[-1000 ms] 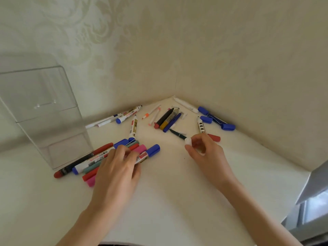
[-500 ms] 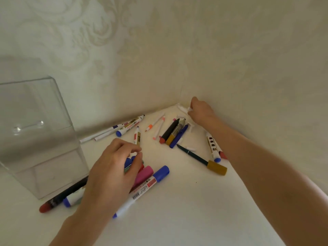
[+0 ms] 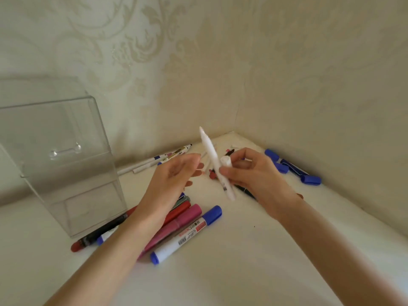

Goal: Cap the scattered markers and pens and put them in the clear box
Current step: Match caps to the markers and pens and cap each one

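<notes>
**A:** Which step is in hand?

**B:** Capping, I'd say. The right hand [image 3: 249, 173] pinches a white pen [image 3: 209, 147] between thumb and fingers. The pen is raised above the desk [image 3: 242, 272] and tilted, one end pointing up toward the wall corner. A small white cap [image 3: 226, 161] sits in the same fingers, right against the barrel.

**A:** And the other one?

**B:** The left hand [image 3: 174, 180] hovers just beside the pen, fingers loosely spread, holding nothing that I can see.

**A:** What does the next move call for?

**B:** Likely the left hand takes the barrel or the cap, so the cap can be lined up with the tip and pushed on. The pen is blurred, so I cannot tell which end is the tip.

**A:** Then where?

**B:** Into the clear box [image 3: 66, 162], standing upright at the left by the wall, with nothing visible inside it. Plenty lies on the desk besides: a blue-capped whiteboard marker [image 3: 187, 233] and a pink marker [image 3: 176, 221] by the left forearm. There are also blue caps [image 3: 311, 180] along the right wall, though I can't tell whether they are loose or fitted.
</notes>
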A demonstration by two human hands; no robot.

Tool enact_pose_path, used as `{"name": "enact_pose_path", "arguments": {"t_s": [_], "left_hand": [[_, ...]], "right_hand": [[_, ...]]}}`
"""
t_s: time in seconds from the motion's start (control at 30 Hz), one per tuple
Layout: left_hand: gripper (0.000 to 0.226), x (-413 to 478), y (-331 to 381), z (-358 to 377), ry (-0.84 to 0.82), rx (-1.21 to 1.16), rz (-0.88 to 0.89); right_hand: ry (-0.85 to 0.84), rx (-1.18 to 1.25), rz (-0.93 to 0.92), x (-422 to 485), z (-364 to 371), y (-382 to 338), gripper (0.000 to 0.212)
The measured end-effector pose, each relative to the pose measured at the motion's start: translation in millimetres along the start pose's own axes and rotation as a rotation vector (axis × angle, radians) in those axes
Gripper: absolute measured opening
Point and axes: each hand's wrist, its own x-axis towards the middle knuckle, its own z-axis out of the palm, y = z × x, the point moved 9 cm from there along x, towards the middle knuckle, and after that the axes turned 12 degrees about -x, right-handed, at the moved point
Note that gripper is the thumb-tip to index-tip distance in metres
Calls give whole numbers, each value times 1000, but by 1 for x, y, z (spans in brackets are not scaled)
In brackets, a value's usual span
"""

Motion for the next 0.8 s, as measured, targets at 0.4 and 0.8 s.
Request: {"name": "enact_pose_path", "arguments": {"t_s": [0.4, 0.8], "left_hand": [[28, -3, 1, -8, -40, -175, 52], [20, -15, 14, 9, -137, 372, 312]], "right_hand": [[155, -50, -136, -21, -1, 4, 13], [27, 573, -104, -20, 4, 8, 7]]}}
